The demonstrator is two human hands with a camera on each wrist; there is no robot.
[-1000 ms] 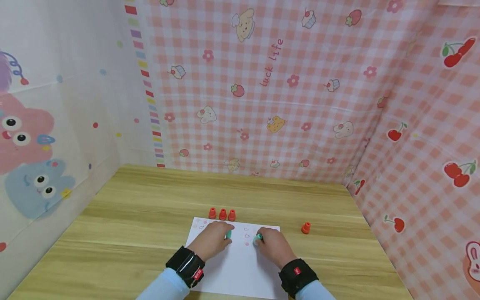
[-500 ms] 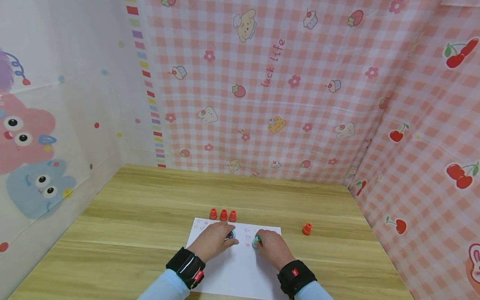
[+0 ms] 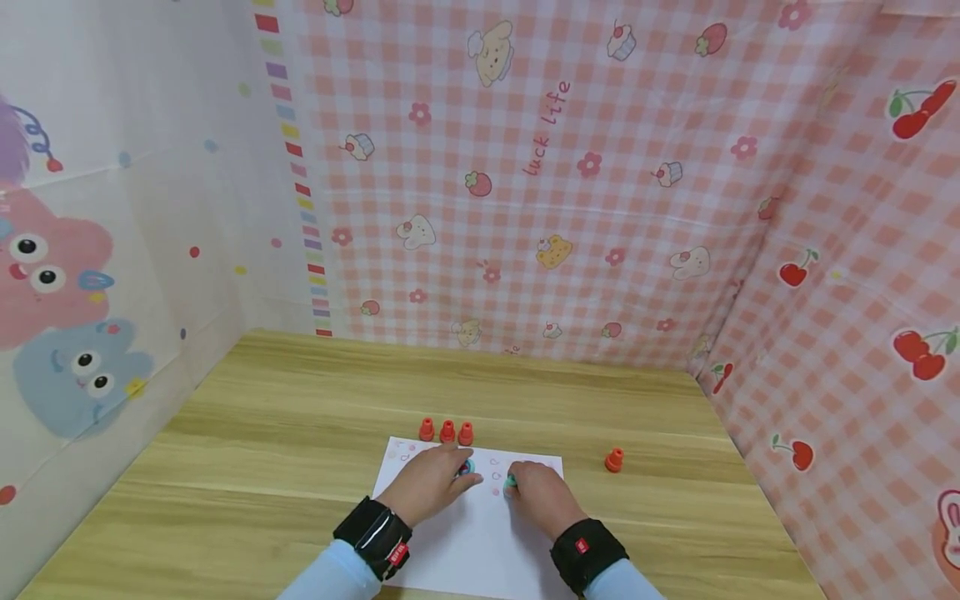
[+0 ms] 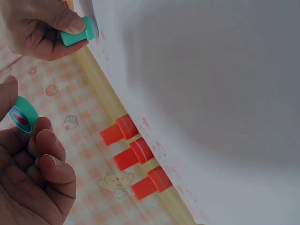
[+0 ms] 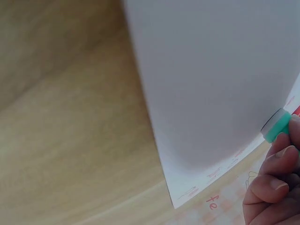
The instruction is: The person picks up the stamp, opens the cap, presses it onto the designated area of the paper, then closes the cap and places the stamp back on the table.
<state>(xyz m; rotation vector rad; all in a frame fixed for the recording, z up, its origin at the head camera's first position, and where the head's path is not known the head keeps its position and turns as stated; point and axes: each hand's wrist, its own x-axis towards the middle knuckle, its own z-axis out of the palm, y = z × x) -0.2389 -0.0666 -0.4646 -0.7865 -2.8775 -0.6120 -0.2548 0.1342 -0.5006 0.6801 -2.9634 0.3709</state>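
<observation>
Head view shows us a wooden table (image 3: 285, 450) bearing a white sheet of paper (image 3: 480, 550); taking the sheet's middle as the clock's centre, we find small reddish prints (image 3: 496, 477) on it at about 10 and 1 o'clock. Just beyond its far edge, at 11 o'clock, three red pieces (image 3: 447, 431) stand close together in a row, and a lone red piece (image 3: 615, 460) stands on the wood at 2 o'clock, well apart from them. At 10 o'clock we see the left hand (image 3: 422, 483), its thumb and forefinger slightly parted, holding a short teal disc (image 4: 23, 115) between them, with a blue-and-red picture on its end; the left wrist view shows us its other fingers loosely curled. Between 1 and 3 o'clock sits the right hand (image 3: 546, 498), drawn in narrow, thumb and fingers gripping a teal stamp (image 4: 78, 33) near those middle prints. Its pale end is right at the sheet, though we cannot tell whether it touches.
</observation>
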